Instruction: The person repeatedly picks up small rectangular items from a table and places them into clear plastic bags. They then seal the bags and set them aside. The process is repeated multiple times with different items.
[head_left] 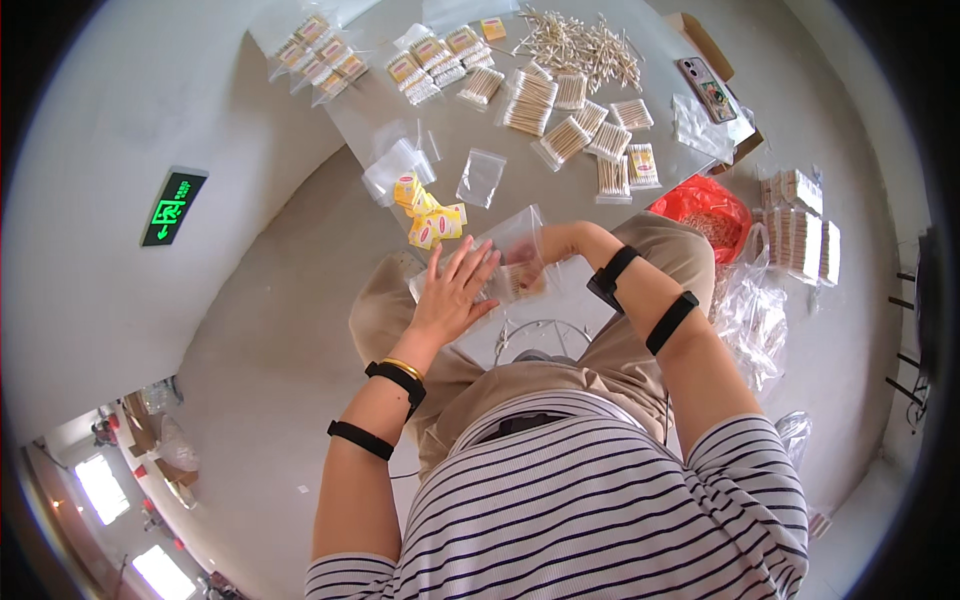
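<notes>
My left hand [458, 290] lies at the near edge of the table, fingers stretched out and spread over clear plastic. Beside it, my right hand [535, 253] is partly seen through a clear plastic bag [512, 228]. Its fingers are curled around a small bundle of cotton swabs [524, 282]; whether this bundle has its own wrapping I cannot tell. Just beyond my left hand sit several yellow and white printed cards [437, 225]. Farther up lies a flat small clear bag [482, 178].
Packed bundles of swabs [530, 102] cover the table's middle, with a loose swab pile [580, 45] behind. Carded packs [430, 55] stand far left. A phone [707, 88] rests at right. Below the right edge are a red bag [708, 205] and stacked packs [800, 240].
</notes>
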